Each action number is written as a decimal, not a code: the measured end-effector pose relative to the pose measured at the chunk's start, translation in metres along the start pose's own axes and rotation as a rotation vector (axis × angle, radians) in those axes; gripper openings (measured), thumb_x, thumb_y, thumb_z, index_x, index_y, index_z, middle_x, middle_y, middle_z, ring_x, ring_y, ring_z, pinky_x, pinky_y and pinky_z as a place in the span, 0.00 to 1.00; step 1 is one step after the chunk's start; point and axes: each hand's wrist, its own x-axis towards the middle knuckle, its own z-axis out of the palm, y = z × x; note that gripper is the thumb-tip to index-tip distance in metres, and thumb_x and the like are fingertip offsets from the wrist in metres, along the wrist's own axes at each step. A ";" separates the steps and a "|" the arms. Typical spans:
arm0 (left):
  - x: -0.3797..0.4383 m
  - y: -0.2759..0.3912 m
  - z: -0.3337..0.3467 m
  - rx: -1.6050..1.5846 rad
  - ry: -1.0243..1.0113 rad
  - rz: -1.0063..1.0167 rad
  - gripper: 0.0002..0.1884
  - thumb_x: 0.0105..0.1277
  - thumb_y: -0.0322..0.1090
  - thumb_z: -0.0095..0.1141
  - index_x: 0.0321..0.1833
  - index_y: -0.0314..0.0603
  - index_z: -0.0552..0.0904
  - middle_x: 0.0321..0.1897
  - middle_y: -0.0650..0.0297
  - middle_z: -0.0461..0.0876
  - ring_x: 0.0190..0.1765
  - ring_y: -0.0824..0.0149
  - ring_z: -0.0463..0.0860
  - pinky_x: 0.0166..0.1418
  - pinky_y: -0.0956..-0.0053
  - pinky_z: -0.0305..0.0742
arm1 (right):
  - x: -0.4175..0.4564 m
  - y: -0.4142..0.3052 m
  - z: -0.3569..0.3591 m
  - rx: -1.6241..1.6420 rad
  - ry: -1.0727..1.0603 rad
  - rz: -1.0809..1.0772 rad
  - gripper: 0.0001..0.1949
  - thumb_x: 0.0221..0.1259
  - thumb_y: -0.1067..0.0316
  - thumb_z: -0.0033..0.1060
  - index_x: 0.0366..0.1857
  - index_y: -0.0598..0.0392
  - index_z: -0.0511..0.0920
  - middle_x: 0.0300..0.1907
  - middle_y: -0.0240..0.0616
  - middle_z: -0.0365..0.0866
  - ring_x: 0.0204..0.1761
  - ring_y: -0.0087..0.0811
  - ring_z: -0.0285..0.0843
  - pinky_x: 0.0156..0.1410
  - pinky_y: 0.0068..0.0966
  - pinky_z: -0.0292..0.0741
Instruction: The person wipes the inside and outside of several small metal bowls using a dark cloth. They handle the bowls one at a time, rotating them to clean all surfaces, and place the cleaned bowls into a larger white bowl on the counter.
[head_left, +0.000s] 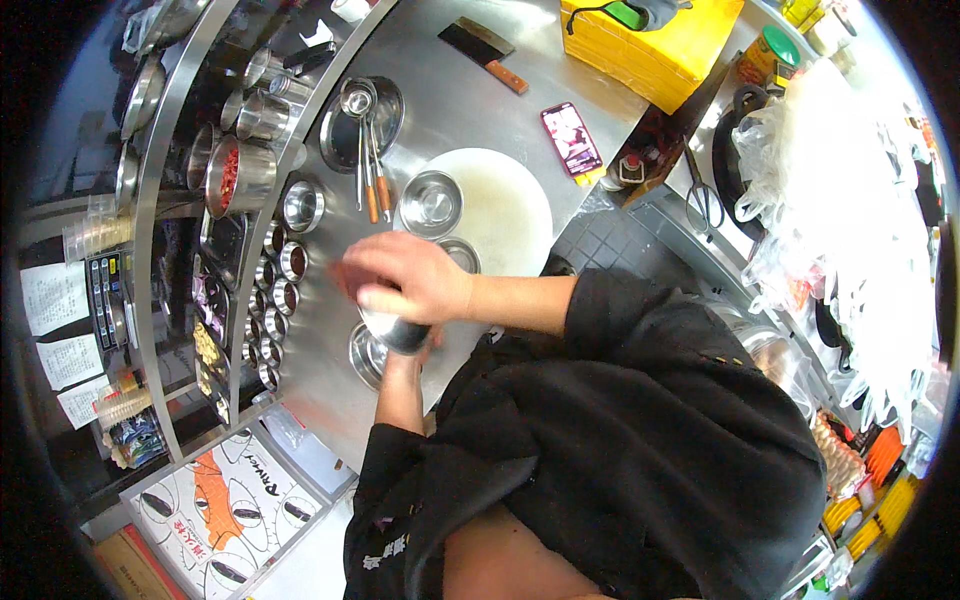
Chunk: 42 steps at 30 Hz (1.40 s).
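Note:
A stainless-steel bowl is tilted between my two hands above the counter. My right hand comes over it from above, its thumb against the bowl's side; the fingers beyond are blurred. From below, my left hand holds the bowl, with most of that hand hidden behind the metal. Underneath, another steel bowl rests on the counter. Beside my right wrist, a round white cutting board carries a steel bowl and a second, partly covered metal dish.
Several small steel cups line the rack side. Ladles lie across an oval steel dish. Farther off are a cleaver, a phone and a yellow box. Shelf edges bound the left; plastic bags hang at right.

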 end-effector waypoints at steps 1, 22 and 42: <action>0.002 -0.004 0.001 0.001 0.017 0.008 0.20 0.83 0.49 0.58 0.66 0.41 0.81 0.49 0.66 0.88 0.41 0.70 0.87 0.38 0.67 0.82 | 0.003 0.011 -0.001 0.079 -0.080 0.208 0.26 0.76 0.44 0.62 0.61 0.58 0.83 0.53 0.53 0.89 0.61 0.52 0.86 0.68 0.49 0.81; 0.154 -0.033 -0.034 0.716 0.232 -0.283 0.23 0.87 0.52 0.52 0.54 0.32 0.81 0.29 0.55 0.85 0.20 0.64 0.80 0.23 0.64 0.84 | -0.128 0.098 -0.115 0.878 0.369 1.394 0.25 0.82 0.41 0.60 0.66 0.51 0.78 0.56 0.39 0.88 0.49 0.38 0.92 0.44 0.44 0.91; 0.018 -0.040 -0.307 1.355 0.494 -0.362 0.26 0.68 0.44 0.74 0.60 0.30 0.84 0.54 0.38 0.91 0.54 0.41 0.93 0.58 0.50 0.89 | -0.139 0.056 -0.031 0.639 0.206 1.427 0.22 0.84 0.47 0.60 0.58 0.59 0.79 0.45 0.42 0.86 0.39 0.40 0.88 0.37 0.43 0.88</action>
